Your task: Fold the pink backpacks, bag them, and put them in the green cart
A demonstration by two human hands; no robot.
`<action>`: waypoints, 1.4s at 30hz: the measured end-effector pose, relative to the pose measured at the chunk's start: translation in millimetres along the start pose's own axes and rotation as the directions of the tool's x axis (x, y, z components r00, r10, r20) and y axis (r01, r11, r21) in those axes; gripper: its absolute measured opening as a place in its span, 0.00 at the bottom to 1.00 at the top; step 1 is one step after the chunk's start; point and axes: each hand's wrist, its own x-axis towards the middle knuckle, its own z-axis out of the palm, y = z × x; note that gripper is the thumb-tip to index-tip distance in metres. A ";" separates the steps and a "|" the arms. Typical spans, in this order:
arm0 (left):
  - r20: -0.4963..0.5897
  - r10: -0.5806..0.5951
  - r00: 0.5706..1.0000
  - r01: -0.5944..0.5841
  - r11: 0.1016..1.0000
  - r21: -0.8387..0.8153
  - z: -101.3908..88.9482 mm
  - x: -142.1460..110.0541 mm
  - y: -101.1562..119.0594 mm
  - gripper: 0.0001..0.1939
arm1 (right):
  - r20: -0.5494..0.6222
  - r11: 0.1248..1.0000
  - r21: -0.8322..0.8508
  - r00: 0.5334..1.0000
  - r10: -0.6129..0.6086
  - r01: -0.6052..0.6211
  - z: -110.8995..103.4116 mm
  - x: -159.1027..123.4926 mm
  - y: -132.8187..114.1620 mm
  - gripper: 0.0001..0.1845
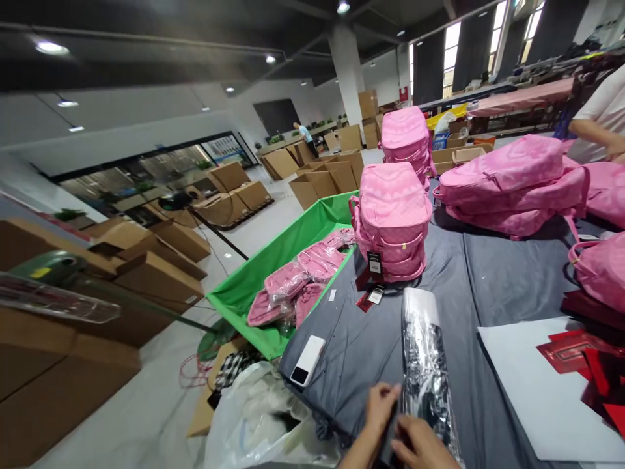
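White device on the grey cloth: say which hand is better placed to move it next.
Left, I'd judge: the white device lies on the left side, and the left hand is nearer it. The right hand sits farther across, by the shiny plastic pack. Both seem busy with something dark.

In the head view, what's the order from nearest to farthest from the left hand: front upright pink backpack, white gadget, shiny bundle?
1. Shiny bundle: just right of the left hand.
2. White gadget: left of that hand.
3. Front upright pink backpack: farther back.
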 end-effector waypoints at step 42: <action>0.299 -0.106 0.948 -0.114 0.767 0.632 48.3 -23.7 -11.0 0.71 | -0.350 0.887 -0.161 0.865 0.358 -0.432 -94.3 56.8 67.6 0.12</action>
